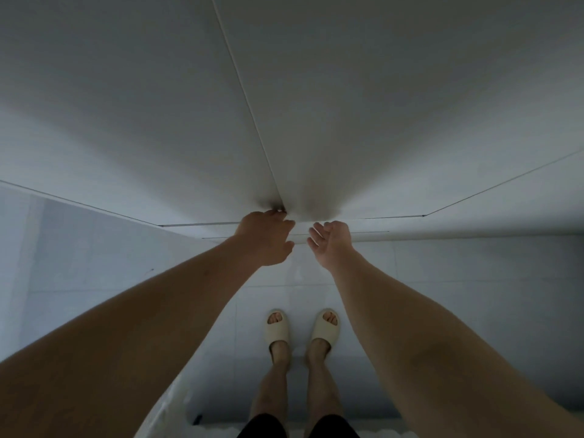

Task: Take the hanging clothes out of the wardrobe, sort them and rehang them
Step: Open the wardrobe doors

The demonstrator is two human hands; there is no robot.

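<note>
- Head view, nearest: black shorts (pixel 331 426), bare legs and cream slippers (pixel 277 330) on a pale tiled floor (pixel 442 295).
- Both bare forearms reach forward to the bottom edge of the white wardrobe doors (pixel 347 121), which are closed, so no clothes show.
- Left hand (pixel 267 237): fingers curled, tips hooked at the lower end of the seam (pixel 249 105) between the two doors; whether they truly grip the edge cannot be told.
- Right hand (pixel 331 245): palm turned up, fingers loosely spread and slightly bent, holding nothing, just under the right door's bottom edge.
</note>
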